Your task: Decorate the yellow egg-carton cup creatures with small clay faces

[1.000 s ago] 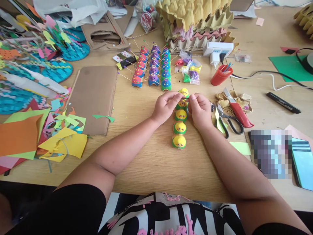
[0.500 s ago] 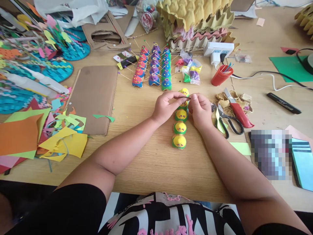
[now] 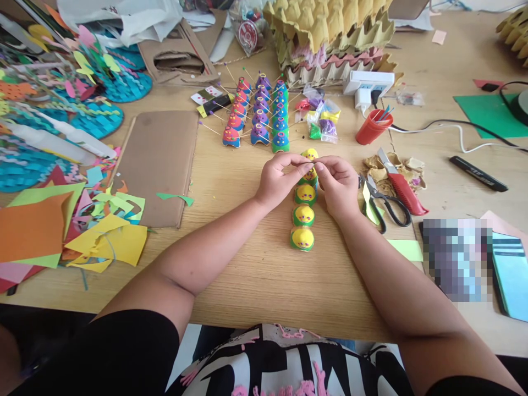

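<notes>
My left hand [image 3: 281,179] and my right hand [image 3: 340,184] meet fingertip to fingertip above a row of small yellow-and-green domes. Both are closed in a pinch on a thin dark strip [image 3: 312,161], mostly covered by the fingers. Each yellow dome [image 3: 303,238] I see clearly has a small drawn face and a green base. My hands partly hide the far domes. Beyond them stand finished-looking rows of red-and-blue figures [image 3: 235,121], purple figures [image 3: 260,117] and blue-and-green figures [image 3: 280,124], with thin sticks poking out.
Right of my hands lie black-handled scissors [image 3: 388,206] and a red utility knife [image 3: 406,190]. A red cup [image 3: 373,127] stands behind them. Stacked egg trays [image 3: 330,33] are at the back. Cardboard [image 3: 157,165] and paper scraps [image 3: 117,239] lie left.
My right fingertips have shifted slightly left, closer to my left fingertips, and less of the thin dark strip shows between them. The domes have not moved.
</notes>
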`<action>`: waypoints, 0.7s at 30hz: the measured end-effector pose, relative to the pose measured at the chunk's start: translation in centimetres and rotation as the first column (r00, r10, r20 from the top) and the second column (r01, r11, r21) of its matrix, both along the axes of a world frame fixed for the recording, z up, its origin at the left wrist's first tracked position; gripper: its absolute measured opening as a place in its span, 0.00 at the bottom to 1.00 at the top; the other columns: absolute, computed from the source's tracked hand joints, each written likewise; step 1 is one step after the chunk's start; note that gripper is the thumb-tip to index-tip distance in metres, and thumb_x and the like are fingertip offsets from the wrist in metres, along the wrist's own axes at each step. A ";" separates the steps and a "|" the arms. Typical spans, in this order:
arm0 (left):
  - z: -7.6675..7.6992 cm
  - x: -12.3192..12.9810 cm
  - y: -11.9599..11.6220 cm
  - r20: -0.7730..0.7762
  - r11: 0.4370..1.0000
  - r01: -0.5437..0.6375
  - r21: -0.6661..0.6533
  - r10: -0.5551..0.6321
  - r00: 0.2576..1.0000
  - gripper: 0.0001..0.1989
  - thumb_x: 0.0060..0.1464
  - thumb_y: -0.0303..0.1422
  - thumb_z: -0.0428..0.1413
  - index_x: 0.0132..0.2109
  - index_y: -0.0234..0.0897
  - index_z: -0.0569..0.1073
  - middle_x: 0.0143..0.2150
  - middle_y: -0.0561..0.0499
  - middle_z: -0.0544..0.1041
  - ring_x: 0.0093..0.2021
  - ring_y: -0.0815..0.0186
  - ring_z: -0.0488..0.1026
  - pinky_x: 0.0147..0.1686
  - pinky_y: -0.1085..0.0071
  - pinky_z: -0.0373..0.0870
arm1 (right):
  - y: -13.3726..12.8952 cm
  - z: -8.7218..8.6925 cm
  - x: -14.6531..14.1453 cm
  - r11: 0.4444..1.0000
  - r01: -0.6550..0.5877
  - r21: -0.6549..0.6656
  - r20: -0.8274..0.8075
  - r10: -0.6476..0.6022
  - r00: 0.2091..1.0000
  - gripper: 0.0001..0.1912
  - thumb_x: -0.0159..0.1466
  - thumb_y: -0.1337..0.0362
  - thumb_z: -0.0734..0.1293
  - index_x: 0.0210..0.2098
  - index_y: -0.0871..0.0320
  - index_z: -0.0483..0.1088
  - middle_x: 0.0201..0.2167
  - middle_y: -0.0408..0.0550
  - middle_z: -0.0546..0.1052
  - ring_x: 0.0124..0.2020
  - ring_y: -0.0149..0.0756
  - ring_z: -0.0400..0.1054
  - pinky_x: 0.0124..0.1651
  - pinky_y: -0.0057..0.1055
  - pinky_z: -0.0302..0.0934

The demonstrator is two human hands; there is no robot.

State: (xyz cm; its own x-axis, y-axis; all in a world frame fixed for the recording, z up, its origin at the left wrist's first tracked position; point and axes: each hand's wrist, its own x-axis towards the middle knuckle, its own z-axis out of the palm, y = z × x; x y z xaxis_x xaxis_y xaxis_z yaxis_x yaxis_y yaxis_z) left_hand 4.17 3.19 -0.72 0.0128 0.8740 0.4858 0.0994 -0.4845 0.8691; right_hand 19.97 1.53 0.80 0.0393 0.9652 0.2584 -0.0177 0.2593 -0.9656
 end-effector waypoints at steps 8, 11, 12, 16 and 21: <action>0.5 0.0 -0.2 -0.036 1.000 -0.002 -0.013 0.001 0.999 0.25 0.62 0.59 0.60 0.35 0.40 0.81 0.35 0.51 0.83 0.40 0.65 0.77 0.49 0.65 0.72 | -0.1 0.0 0.1 1.000 0.001 0.013 -0.015 -0.001 1.000 0.30 0.58 0.34 0.76 0.29 0.54 0.68 0.21 0.36 0.63 0.23 0.26 0.53 0.27 0.29 0.52; 0.8 0.0 -0.3 -0.047 1.000 0.009 -0.012 -0.009 0.999 0.27 0.63 0.60 0.58 0.33 0.40 0.80 0.33 0.51 0.82 0.39 0.65 0.76 0.48 0.64 0.71 | -0.1 0.0 0.2 1.000 0.013 0.025 0.019 -0.014 1.000 0.30 0.60 0.34 0.74 0.27 0.54 0.67 0.21 0.37 0.63 0.24 0.27 0.53 0.27 0.29 0.51; 0.9 0.0 -0.4 -0.055 1.000 0.015 -0.013 -0.016 0.998 0.28 0.64 0.60 0.56 0.33 0.40 0.80 0.33 0.51 0.82 0.38 0.65 0.76 0.48 0.64 0.71 | -0.1 0.0 0.2 0.999 0.022 0.026 0.031 -0.023 0.999 0.31 0.60 0.33 0.73 0.27 0.54 0.68 0.22 0.38 0.63 0.25 0.27 0.54 0.27 0.29 0.51; 1.2 0.0 -0.5 -0.058 0.999 0.037 -0.038 -0.039 0.998 0.30 0.66 0.61 0.53 0.31 0.41 0.80 0.32 0.50 0.82 0.39 0.65 0.78 0.49 0.63 0.71 | -0.1 0.0 0.2 0.999 0.041 0.031 0.042 -0.042 0.998 0.30 0.62 0.33 0.72 0.26 0.55 0.70 0.22 0.40 0.66 0.26 0.28 0.56 0.27 0.29 0.51; 0.7 0.1 -0.3 -0.004 0.996 0.037 -0.075 -0.037 0.999 0.29 0.64 0.62 0.54 0.35 0.41 0.79 0.36 0.50 0.83 0.41 0.64 0.78 0.48 0.65 0.73 | 0.0 -0.2 0.2 0.999 0.032 0.010 0.007 -0.032 0.999 0.28 0.60 0.34 0.74 0.30 0.54 0.74 0.22 0.39 0.66 0.25 0.28 0.56 0.28 0.29 0.53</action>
State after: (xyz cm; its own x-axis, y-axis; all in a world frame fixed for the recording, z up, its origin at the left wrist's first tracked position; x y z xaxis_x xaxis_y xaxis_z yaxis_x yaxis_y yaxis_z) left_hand 4.32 2.92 -0.02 0.0479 0.9069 0.4186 0.0872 -0.4213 0.9027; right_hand 20.14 1.55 0.59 0.0681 0.9609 0.2684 -0.0028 0.2692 -0.9631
